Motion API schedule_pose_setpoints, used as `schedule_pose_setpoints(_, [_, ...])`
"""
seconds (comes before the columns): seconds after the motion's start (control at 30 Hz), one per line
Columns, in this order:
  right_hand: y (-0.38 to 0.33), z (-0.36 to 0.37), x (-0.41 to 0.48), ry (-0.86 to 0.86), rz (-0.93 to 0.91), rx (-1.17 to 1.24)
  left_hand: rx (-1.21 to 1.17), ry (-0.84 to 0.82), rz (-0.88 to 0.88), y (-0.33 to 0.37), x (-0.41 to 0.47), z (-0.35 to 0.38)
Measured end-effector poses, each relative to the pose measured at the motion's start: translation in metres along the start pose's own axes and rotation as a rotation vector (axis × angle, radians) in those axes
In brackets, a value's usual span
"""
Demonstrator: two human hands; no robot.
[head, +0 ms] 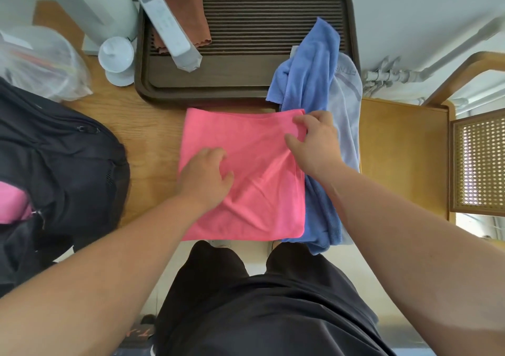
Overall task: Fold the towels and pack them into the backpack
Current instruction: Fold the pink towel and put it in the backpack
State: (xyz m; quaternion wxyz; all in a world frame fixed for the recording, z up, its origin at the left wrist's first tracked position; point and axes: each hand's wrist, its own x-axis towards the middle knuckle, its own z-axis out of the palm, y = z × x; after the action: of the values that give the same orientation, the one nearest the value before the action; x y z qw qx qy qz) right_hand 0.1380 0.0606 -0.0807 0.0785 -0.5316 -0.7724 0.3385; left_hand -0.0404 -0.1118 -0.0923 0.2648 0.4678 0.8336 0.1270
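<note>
The pink towel [254, 148] lies flat on the table [153, 131], folded to a near square, at the near edge in front of the person. The left hand [205, 175] rests on its left half and presses it down with loosely bent fingers; they grasp nothing. The right hand [317, 142] is at the far right corner of the towel, and its thumb and fingers [300, 119] pinch the cloth edge there. Just beside, on the right, a blue towel [314, 68] and a pale towel [345, 104] lie unfolded, partly on the tray [246, 88]. The backpack [54, 150] lies at the left, apart from the pink towel.
</note>
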Motion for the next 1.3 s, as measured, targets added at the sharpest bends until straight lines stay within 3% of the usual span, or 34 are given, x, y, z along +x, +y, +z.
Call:
schedule_pose_setpoints(0.3, [-0.017,0.001,0.016,0.026,0.033,-0.173,0.255,-0.014,-0.134,-0.026,0.073,-0.047])
schedule_pose_setpoints(0.5, [-0.028,-0.005,0.019,0.069,0.109,-0.045,0.271,-0.106,-0.155,-0.032,0.084,-0.046])
schedule_pose_setpoints(0.77, [-0.038,-0.016,-0.012,0.098,0.022,0.054,0.224,-0.196,-0.16,-0.035,0.074,-0.061])
schedule_pose_setpoints(0.9, [-0.044,-0.031,-0.037,0.136,0.074,0.13,0.05,-0.121,-0.035,-0.033,0.05,-0.075])
schedule_pose_setpoints(1.07, [-0.053,-0.062,-0.063,0.198,0.018,0.257,-0.463,-0.19,0.026,-0.002,0.006,-0.119])
schedule_pose_setpoints(1.3, [-0.068,-0.144,-0.087,0.164,-0.139,0.364,-0.607,-0.032,0.104,0.042,-0.048,-0.178])
